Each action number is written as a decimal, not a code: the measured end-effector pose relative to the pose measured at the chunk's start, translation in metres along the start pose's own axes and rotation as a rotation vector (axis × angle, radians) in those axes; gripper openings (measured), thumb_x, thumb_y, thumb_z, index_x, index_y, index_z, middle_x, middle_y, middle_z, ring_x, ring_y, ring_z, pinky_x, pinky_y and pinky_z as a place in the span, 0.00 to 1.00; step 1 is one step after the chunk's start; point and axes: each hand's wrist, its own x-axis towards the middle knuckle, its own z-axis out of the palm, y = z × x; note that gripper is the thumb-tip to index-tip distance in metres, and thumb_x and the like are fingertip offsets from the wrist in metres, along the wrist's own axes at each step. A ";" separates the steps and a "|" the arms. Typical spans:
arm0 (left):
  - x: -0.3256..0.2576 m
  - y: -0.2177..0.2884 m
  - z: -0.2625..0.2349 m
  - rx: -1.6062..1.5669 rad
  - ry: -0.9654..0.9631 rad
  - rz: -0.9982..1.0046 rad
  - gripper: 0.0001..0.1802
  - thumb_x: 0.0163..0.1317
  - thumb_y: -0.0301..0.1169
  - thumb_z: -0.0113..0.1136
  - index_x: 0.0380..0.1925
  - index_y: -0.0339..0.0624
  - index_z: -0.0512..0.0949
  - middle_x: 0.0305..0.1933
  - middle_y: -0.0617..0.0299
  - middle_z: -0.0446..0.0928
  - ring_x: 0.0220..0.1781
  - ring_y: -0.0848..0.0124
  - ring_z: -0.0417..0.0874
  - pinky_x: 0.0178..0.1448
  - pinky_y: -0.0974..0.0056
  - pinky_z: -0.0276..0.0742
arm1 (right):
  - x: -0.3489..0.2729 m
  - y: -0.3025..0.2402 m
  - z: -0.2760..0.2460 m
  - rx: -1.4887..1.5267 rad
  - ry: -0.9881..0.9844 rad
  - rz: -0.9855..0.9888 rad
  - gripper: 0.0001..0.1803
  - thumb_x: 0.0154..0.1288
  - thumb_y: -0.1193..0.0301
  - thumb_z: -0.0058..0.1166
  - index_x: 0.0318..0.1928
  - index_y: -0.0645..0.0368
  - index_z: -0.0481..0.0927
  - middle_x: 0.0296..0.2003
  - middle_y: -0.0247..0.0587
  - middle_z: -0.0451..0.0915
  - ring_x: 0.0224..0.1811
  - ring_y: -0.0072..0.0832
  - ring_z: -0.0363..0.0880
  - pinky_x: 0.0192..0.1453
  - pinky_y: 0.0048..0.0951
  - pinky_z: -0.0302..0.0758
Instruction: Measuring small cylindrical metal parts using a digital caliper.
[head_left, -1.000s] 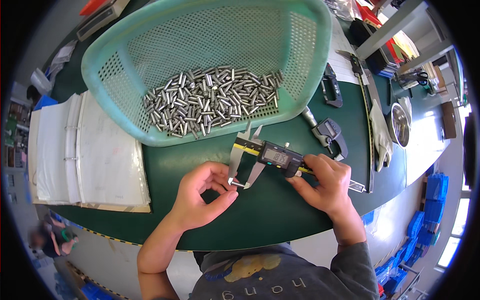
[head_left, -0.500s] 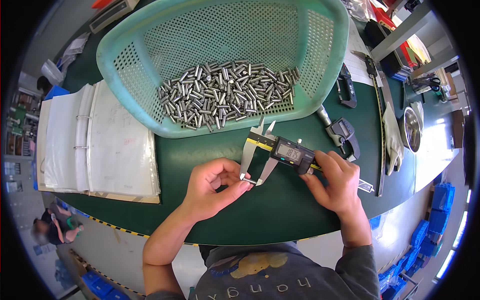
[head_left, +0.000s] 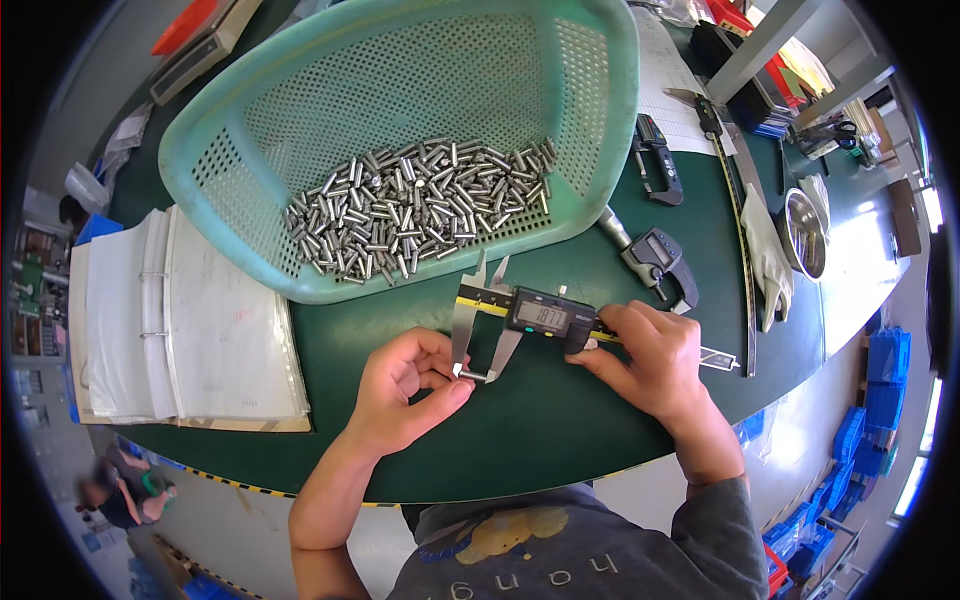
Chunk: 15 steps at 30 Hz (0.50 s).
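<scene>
My right hand (head_left: 650,360) is closed around the slide end of a digital caliper (head_left: 543,316), its thumb beneath the display housing. The caliper's long jaws point toward me, with a small shiny metal pin (head_left: 474,377) lying lengthwise between their tips. My left hand (head_left: 405,395) pinches that pin near the left jaw tip, with thumb and index finger closed and the other fingers curled. Just beyond the caliper stands a green perforated plastic basket (head_left: 390,282), holding a heap of similar metal pins (head_left: 410,210).
An open ring binder (head_left: 225,340) lies left of the basket. To the right are two digital micrometers (head_left: 662,262), another caliper (head_left: 708,115), a long steel rule, pale gloves (head_left: 765,260) and a metal bowl (head_left: 805,235). A striped edge borders the green table; a person sits beyond, lower left.
The view has shifted, so basket, tools and hands all appear farther left. The caliper's display reading differs slightly. Both hands keep their grips, and the pin stays between the jaw tips.
</scene>
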 end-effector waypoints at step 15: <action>0.003 -0.009 0.008 -0.191 0.062 -0.026 0.09 0.56 0.21 0.58 0.37 0.38 0.71 0.36 0.60 0.74 0.38 0.70 0.79 0.44 0.64 0.78 | 0.001 -0.005 0.001 0.005 -0.014 0.036 0.20 0.48 0.66 0.65 0.39 0.62 0.76 0.22 0.38 0.73 0.17 0.33 0.73 0.20 0.30 0.69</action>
